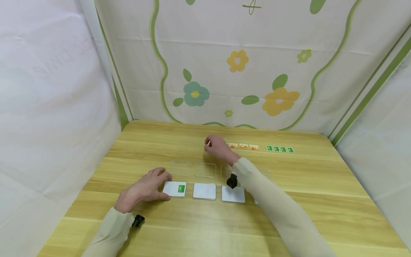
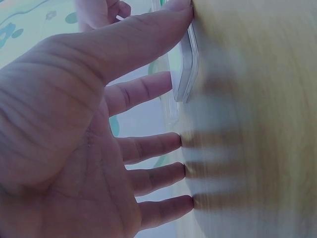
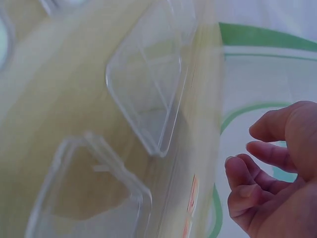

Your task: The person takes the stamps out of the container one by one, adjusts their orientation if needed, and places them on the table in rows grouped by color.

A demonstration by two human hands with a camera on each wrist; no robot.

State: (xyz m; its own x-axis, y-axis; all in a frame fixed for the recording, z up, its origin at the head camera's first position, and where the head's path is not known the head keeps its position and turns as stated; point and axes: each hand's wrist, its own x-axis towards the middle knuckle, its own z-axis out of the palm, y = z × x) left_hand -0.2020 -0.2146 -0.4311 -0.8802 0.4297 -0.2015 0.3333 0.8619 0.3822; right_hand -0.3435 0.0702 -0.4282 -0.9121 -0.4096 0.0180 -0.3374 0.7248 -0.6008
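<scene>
My left hand (image 1: 146, 187) holds a white card in a clear case (image 1: 173, 189) by its near and far edges, between thumb and index finger. A small green stamp (image 1: 181, 189) lies at the card's right side. In the left wrist view the thumb (image 2: 148, 42) lies along the case edge (image 2: 185, 69), and the other fingertips touch the table. My right hand (image 1: 218, 147) is at the back, left of a row of orange stamps (image 1: 243, 146). In the right wrist view its fingers (image 3: 267, 153) are loosely bent, with a gap at the thumb and nothing visible between them.
More white cards in cases (image 1: 204, 191) (image 1: 233, 194) continue the row rightward, the last partly hidden by the right sleeve. Clear lids (image 1: 204, 170) lie behind them. Several green stamps (image 1: 280, 149) sit at back right. A flowered cloth (image 1: 237, 85) hangs behind the table.
</scene>
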